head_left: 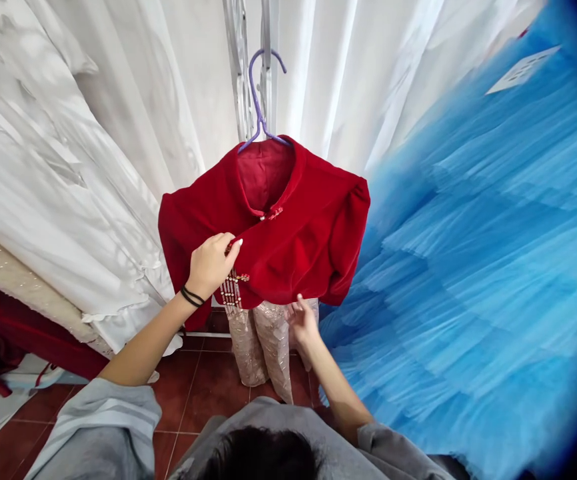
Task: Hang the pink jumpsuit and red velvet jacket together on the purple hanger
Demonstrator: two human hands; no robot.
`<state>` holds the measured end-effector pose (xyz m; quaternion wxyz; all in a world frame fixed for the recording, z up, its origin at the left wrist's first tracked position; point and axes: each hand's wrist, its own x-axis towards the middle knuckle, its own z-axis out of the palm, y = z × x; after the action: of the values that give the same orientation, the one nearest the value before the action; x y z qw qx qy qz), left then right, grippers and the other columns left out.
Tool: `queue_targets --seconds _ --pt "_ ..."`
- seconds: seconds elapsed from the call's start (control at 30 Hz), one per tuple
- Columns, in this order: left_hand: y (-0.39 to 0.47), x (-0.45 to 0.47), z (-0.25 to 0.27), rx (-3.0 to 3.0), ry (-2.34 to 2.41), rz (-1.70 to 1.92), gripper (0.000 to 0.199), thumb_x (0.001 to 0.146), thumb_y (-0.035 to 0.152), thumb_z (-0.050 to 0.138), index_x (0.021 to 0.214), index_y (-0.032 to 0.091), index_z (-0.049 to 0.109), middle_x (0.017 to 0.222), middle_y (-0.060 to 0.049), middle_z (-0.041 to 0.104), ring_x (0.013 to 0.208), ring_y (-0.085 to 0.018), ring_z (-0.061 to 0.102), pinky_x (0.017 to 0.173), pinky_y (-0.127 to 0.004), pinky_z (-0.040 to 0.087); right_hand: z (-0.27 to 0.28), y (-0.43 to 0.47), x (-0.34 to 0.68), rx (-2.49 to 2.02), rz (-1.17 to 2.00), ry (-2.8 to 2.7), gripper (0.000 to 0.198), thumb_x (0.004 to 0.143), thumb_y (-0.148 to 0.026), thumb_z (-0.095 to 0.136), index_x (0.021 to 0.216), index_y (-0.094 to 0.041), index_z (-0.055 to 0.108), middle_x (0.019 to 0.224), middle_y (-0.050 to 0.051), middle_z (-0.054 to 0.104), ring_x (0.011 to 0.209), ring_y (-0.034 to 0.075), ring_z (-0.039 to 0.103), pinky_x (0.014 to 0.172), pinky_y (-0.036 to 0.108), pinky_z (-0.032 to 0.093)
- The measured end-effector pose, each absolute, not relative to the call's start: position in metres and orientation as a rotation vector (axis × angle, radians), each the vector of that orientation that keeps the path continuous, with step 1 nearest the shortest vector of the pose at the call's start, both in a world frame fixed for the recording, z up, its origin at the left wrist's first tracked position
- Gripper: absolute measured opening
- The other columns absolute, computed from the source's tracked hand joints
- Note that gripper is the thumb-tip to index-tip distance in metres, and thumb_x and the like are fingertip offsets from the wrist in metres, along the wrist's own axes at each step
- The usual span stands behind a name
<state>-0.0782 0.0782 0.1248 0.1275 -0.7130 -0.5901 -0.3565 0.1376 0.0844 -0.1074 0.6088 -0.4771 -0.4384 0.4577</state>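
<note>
Red jacket (303,200), left hand (213,262) pinching its front, right hand (303,325) at hem (271,301)

A dress shop or costume room, which of the two is unclear: layered blue tulle (458,287) fills the right side, ruffled white cloth (98,193) drapes the left, and between them a red jacket (313,207) sits on a purple hanger (255,90) by metal uprights (239,53), above a tiled floor (213,387).

Jacket (293,243) on hanger (258,110), left of dress (468,267)
</note>
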Motion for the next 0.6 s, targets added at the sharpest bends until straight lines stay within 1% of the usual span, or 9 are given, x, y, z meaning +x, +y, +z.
queue_targets --seconds 0.07,0.13,0.2,0.27,0.37,0.43,0.5,0.57,0.6 --pt "0.077 -0.085 0.139 -2.183 -1.735 -1.295 0.029 0.093 0.040 0.046 0.079 0.021 0.061 0.070 -0.002 0.064 0.064 -0.016 0.058 0.060 -0.027 0.043 -0.121 0.089 0.158 -0.996 1.303 -0.899 0.041 0.078 -0.062 0.057 0.071 -0.023 0.043 0.076 0.006 0.061 0.083 0.022 0.065 0.077 0.044 0.057" --pt "0.082 -0.091 0.148 -2.186 -1.695 -1.498 0.031 0.092 0.044 0.048 0.078 0.020 0.061 0.070 -0.002 0.064 0.062 -0.014 0.056 0.060 -0.025 0.043 -0.134 0.081 0.167 -0.935 1.472 -0.770 0.048 0.064 -0.061 0.071 0.071 -0.022 0.044 0.076 0.004 0.062 0.077 0.020 0.064 0.077 0.042 0.057" --pt "0.091 -0.095 0.150 -2.169 -1.741 -1.439 0.030 0.090 0.044 0.052 0.077 0.019 0.062 0.070 -0.002 0.064 0.062 -0.015 0.055 0.061 -0.026 0.041 -0.146 0.069 0.164 -0.956 1.510 -0.746 0.053 0.056 -0.062 0.077 0.072 -0.022 0.046 0.076 0.002 0.063 0.072 0.019 0.064 0.073 0.040 0.056" --pt "0.101 -0.094 0.144 -2.111 -1.850 -1.254 0.028 0.090 0.042 0.054 0.078 0.019 0.064 0.072 -0.003 0.066 0.066 -0.016 0.058 0.061 -0.026 0.039 -0.157 0.062 0.154 -0.996 1.515 -0.740 0.057 0.052 -0.065 0.077 0.071 -0.022 0.045 0.074 0.001 0.063 0.069 0.018 0.063 0.069 0.036 0.055" --pt "0.112 -0.090 0.129 -1.930 -1.926 -1.152 0.026 0.091 0.042 0.054 0.088 0.020 0.067 0.086 -0.006 0.071 0.077 -0.020 0.063 0.063 -0.027 0.039 -0.164 0.071 0.140 -1.082 1.469 -0.752 0.061 0.046 -0.068 0.077 0.066 -0.021 0.043 0.065 -0.001 0.060 0.063 0.015 0.060 0.063 0.029 0.052" --pt "0.113 -0.089 0.121 -1.865 -1.881 -1.225 0.024 0.089 0.042 0.057 0.089 0.020 0.067 0.090 -0.007 0.071 0.081 -0.020 0.064 0.066 -0.027 0.042 -0.160 0.083 0.139 -1.154 1.427 -0.790 0.060 0.046 -0.070 0.075 0.062 -0.021 0.045 0.058 -0.001 0.057 0.057 0.014 0.057 0.058 0.027 0.048" --pt "0.110 -0.091 0.112 -1.881 -1.782 -1.375 0.024 0.088 0.042 0.059 0.091 0.019 0.067 0.089 -0.006 0.070 0.078 -0.018 0.064 0.068 -0.026 0.045 -0.147 0.089 0.148 -1.229 1.369 -0.849 0.057 0.051 -0.070 0.073 0.058 -0.019 0.049 0.053 0.001 0.055 0.052 0.014 0.053 0.053 0.026 0.044" --pt "0.104 -0.096 0.099 -1.885 -1.667 -1.606 0.029 0.092 0.043 0.052 0.095 0.018 0.066 0.089 -0.006 0.069 0.074 -0.015 0.062 0.066 -0.024 0.046 -0.124 0.089 0.163 -1.293 1.263 -0.901 0.054 0.058 -0.068 0.071 0.055 -0.017 0.052 0.051 0.003 0.054 0.052 0.014 0.050 0.054 0.028 0.043" --pt "0.101 -0.098 0.091 -1.843 -1.628 -1.733 0.033 0.094 0.044 0.047 0.098 0.017 0.065 0.090 -0.006 0.068 0.072 -0.013 0.061 0.064 -0.023 0.047 -0.108 0.086 0.170 -1.316 1.135 -0.945 0.052 0.064 -0.066 0.069 0.057 -0.016 0.054 0.054 0.004 0.056 0.055 0.015 0.051 0.058 0.029 0.044"
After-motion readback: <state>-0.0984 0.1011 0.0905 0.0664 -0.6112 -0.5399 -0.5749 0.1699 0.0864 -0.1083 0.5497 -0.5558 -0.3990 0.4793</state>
